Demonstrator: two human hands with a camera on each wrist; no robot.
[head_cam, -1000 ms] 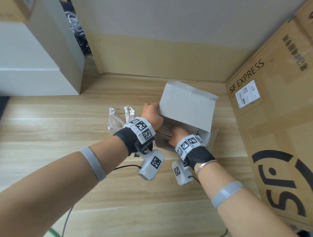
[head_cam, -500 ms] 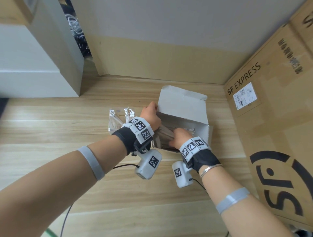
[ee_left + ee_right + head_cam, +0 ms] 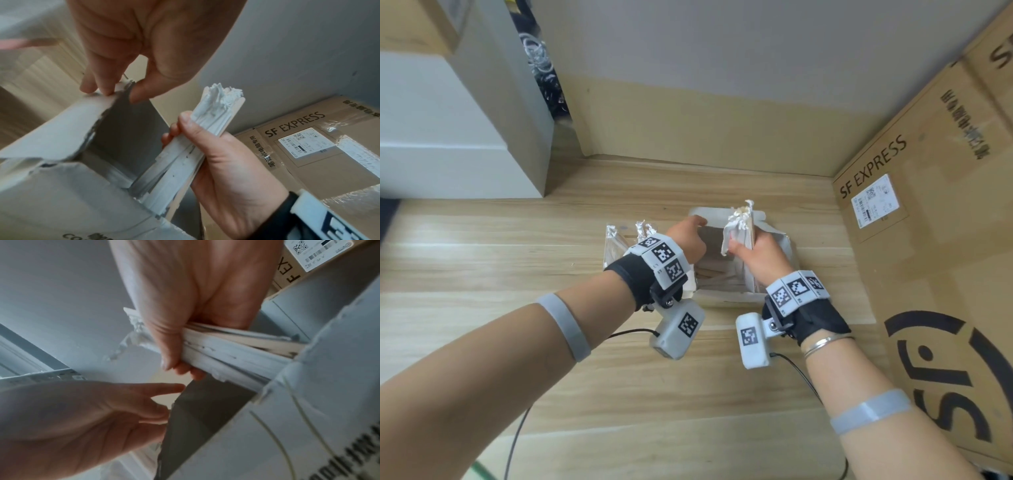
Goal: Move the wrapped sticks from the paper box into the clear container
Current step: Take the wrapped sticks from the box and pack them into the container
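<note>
A white paper box (image 3: 726,297) stands open on the wooden table, with more wrapped sticks (image 3: 714,274) lying inside. My right hand (image 3: 755,251) grips a bundle of wrapped sticks (image 3: 739,224) and holds it half out of the box, upper ends pointing up. The same bundle (image 3: 197,141) shows in the left wrist view and the bundle (image 3: 226,352) in the right wrist view. My left hand (image 3: 688,236) pinches the box's torn flap (image 3: 115,94) at its far left corner. The clear container (image 3: 616,245), holding a few wrapped sticks, sits just left of the box, partly hidden by my left wrist.
A large SF EXPRESS cardboard carton (image 3: 928,240) stands close on the right. A white cabinet (image 3: 448,137) fills the far left, with a wall behind the table. Cables (image 3: 517,438) trail from the wrist cameras over the near table.
My right hand has taken hold of a bundle of sticks inside the box and lifted it upward, partly out. The box flap has been folded back from the opening; my left hand stays on it.
</note>
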